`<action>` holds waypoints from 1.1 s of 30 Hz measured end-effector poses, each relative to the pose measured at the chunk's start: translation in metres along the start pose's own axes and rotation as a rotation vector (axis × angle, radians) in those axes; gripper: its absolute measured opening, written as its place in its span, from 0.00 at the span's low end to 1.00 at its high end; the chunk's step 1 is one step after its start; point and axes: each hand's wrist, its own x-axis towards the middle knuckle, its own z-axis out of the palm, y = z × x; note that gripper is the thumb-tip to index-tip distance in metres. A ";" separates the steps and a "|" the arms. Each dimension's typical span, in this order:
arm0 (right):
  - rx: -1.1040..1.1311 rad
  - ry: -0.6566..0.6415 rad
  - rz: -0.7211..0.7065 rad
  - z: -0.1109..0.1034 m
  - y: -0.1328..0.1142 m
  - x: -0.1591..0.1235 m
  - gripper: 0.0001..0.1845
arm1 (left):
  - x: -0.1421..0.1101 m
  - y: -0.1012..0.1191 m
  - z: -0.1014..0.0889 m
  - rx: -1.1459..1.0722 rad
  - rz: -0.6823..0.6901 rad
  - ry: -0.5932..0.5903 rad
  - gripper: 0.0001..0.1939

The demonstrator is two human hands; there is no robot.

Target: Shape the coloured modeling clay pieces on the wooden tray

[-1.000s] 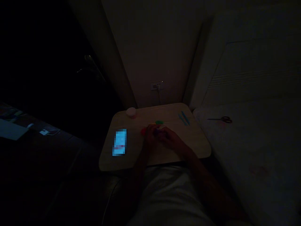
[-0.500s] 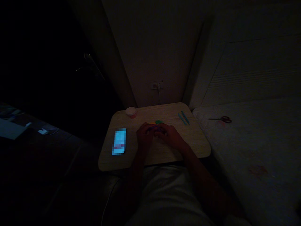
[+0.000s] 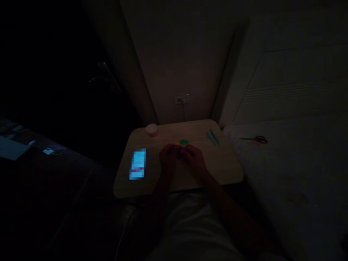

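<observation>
1 purple piece (image 3: 180, 148) | long axis: roughly left-right | ends hidden

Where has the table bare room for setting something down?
Bare tabletop: between right hand, blue tools and right edge; along the back, between tub and tools; narrowly, between glowing screen and left hand. Crowded: the middle, with purple piece in both hands, yellow piece and green piece beyond.

Left hand (image 3: 167, 156) shifted leftward (red lump gone from view).
</observation>
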 end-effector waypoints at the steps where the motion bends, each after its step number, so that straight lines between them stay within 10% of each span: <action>1: 0.024 0.023 0.009 0.002 0.002 0.000 0.23 | 0.000 -0.002 0.000 -0.021 -0.005 -0.008 0.14; 11: -0.264 -0.009 -0.062 -0.006 -0.005 -0.002 0.24 | -0.007 0.000 -0.010 0.262 0.153 -0.151 0.14; 24: -0.081 0.000 0.017 0.002 -0.006 -0.004 0.29 | -0.017 0.001 0.001 -0.019 -0.107 -0.071 0.33; 33: -0.131 -0.217 -0.050 -0.001 -0.003 -0.004 0.15 | -0.001 0.000 -0.014 0.015 0.010 -0.141 0.18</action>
